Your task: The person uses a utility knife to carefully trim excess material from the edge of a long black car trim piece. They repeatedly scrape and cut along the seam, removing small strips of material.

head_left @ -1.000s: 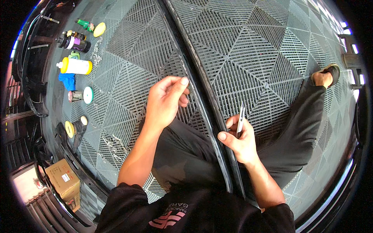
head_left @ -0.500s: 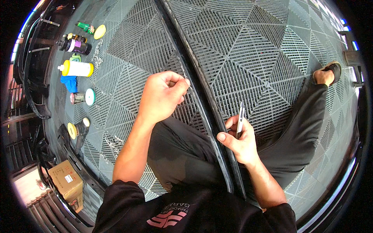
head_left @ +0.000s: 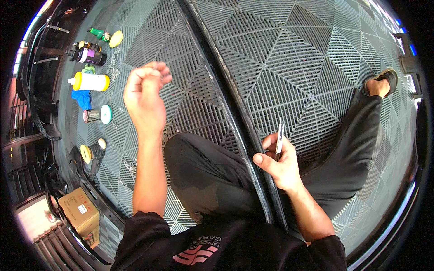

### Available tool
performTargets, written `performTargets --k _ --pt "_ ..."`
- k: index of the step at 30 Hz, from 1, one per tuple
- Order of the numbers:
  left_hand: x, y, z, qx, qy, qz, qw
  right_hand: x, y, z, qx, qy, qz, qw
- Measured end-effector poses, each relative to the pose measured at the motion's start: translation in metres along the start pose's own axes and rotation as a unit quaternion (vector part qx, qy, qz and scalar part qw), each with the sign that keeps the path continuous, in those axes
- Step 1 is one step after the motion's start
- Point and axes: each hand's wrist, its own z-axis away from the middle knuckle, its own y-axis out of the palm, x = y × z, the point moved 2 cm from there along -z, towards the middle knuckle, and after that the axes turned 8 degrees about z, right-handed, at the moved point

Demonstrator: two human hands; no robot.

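A long black trim strip (head_left: 224, 83) runs from the top of the view down to my lap, with pale scuffs and residue along its edges. My right hand (head_left: 281, 165) rests at the strip's lower part, thumb at its right edge. In those same fingers is a slim snap-off utility knife (head_left: 280, 141), its tip pointing away from me. Well left of the strip, my left hand (head_left: 145, 97) is raised above the floor, fingers curled in toward the thumb and slightly blurred. Whether a small scrap is between them I cannot make out.
On the left floor stand a yellow-and-white bottle (head_left: 92, 81), a black-and-purple bottle (head_left: 91, 57), a blue cloth (head_left: 82, 99), a teal-faced pad (head_left: 106, 114) and a polisher (head_left: 92, 154). Curled scraps (head_left: 114, 65) lie near them. A cardboard box (head_left: 79, 210) sits lower left.
My left hand has left the strip's edge and swung left and away from me. The right hand, the knife and the strip have hardly moved.
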Motion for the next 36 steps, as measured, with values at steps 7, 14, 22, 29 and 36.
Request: performTargets --k 7,14,22,29,36 --pt "0.021 0.002 -0.021 0.039 -0.098 0.15 0.983 0.001 0.002 0.001 -0.008 -0.012 -0.008 1.0" --pt "0.032 0.024 0.005 0.074 -0.197 -0.055 0.976 0.001 0.0 0.0 0.003 0.0 -0.004 1.0" --pt "0.025 0.039 0.007 0.151 -0.185 -0.209 0.948 -0.002 0.001 0.0 -0.012 -0.016 -0.008 1.0" --pt "0.0 0.046 -0.007 0.172 -0.033 -0.4 0.9 0.0 0.0 0.001 0.0 -0.003 -0.002 1.0" --pt "0.007 0.027 -0.024 0.154 -0.079 -0.277 0.945 -0.001 0.001 0.0 -0.003 -0.007 -0.016 1.0"
